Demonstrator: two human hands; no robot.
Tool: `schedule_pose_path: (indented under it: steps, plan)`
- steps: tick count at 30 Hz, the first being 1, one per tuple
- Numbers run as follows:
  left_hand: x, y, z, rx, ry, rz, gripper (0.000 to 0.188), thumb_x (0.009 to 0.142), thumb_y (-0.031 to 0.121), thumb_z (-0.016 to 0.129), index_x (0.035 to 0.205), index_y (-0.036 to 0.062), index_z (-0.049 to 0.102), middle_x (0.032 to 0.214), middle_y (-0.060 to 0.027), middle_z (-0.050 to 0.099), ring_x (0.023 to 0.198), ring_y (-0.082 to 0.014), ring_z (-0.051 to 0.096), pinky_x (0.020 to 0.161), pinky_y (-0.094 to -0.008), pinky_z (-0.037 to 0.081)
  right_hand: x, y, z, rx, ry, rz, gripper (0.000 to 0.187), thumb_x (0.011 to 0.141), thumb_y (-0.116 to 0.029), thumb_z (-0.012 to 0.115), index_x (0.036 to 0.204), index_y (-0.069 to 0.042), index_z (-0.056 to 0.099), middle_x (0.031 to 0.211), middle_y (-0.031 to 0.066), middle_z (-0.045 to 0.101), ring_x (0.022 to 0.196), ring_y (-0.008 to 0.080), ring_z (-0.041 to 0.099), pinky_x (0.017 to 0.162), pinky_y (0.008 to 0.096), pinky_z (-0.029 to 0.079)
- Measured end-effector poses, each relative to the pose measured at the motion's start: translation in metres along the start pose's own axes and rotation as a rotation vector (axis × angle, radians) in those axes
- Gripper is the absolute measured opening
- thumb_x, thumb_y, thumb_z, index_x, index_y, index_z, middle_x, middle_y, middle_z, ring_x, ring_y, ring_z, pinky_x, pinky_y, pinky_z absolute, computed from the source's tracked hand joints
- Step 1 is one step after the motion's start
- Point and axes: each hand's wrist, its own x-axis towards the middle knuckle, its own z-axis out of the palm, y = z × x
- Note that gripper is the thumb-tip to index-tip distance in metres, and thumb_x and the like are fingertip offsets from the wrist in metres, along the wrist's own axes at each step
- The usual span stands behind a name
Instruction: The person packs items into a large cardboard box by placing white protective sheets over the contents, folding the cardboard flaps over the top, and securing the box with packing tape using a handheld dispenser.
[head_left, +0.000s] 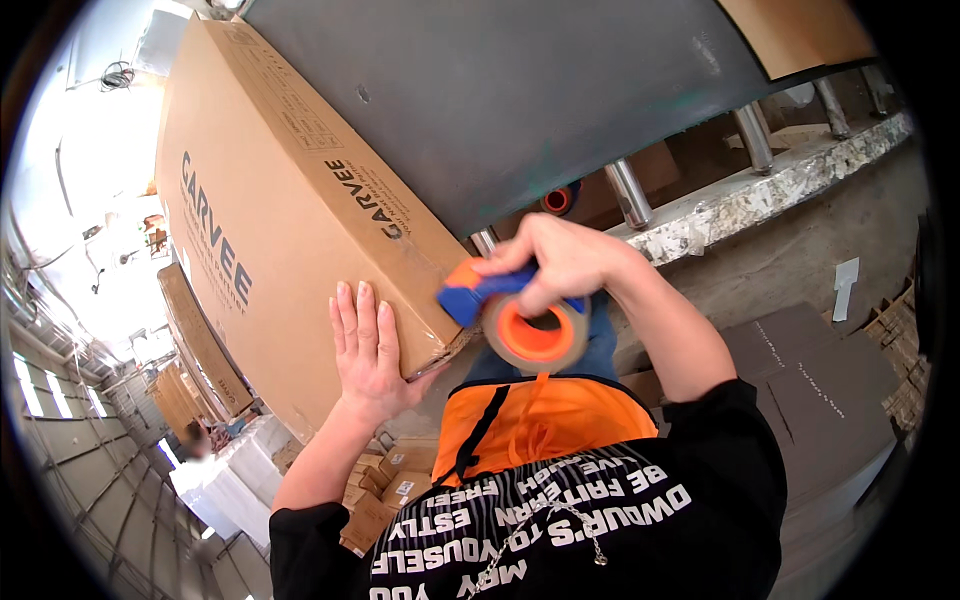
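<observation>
A large brown cardboard box with dark print stands tilted across the left and middle of the head view. Flat against its broad side, close to the near corner, lies my left hand, fingers stretched out. My right hand grips a blue and orange tape dispenser fitted with a roll of tape on an orange hub. The dispenser's front end is at the box's narrow side, by its near right edge. Whether tape sticks to the box there, I cannot tell.
Behind the box is a dark grey surface, bordered by metal rollers on a worn, paint-spattered rail. A second roll of tape sits under it. Grey-brown cardboard lies at right; smaller boxes are stacked below.
</observation>
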Motion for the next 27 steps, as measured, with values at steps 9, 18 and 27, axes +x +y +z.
schedule_pose_path:
  steps: [9, 18, 27]
  plan:
    - [-0.009, -0.009, -0.003, -0.032, 0.006, 0.000, 0.112, 0.075, 0.060, 0.075, 0.149, -0.0088, 0.027, 0.152, -0.0356, 0.029, 0.141, -0.0580, 0.025, 0.114, -0.0647, 0.022, -0.046, 0.067, 0.122, -0.020, 0.215, -0.184, 0.058, 0.058, -0.029, 0.073, 0.113, -0.012, 0.074, 0.111, 0.0187, 0.069, 0.094, 0.0379, 0.068, 0.085, 0.0407, 0.054]
    - [0.006, -0.019, 0.002, -0.209, 0.175, -0.025, 0.088, 0.096, 0.059, 0.044, 0.151, -0.0076, 0.027, 0.154, -0.0319, 0.031, 0.144, -0.0518, 0.025, 0.119, -0.0597, 0.013, 0.065, 0.011, 0.226, -0.553, 0.081, -0.129, 0.039, 0.058, -0.030, 0.070, 0.094, -0.016, 0.074, 0.102, 0.0139, 0.070, 0.096, 0.0314, 0.069, 0.080, 0.0432, 0.055]
    - [0.154, -0.003, -0.053, 0.312, -1.013, -0.256, 0.044, 0.103, 0.034, 0.039, 0.124, 0.0083, 0.068, 0.129, -0.0139, 0.064, 0.132, -0.0294, 0.051, 0.122, -0.0479, 0.018, -0.059, 0.095, 0.165, -0.099, 0.477, -0.179, 0.109, 0.062, -0.018, 0.078, 0.152, 0.006, 0.022, 0.139, 0.0286, 0.051, 0.124, 0.0303, 0.058, 0.101, 0.0351, 0.048]
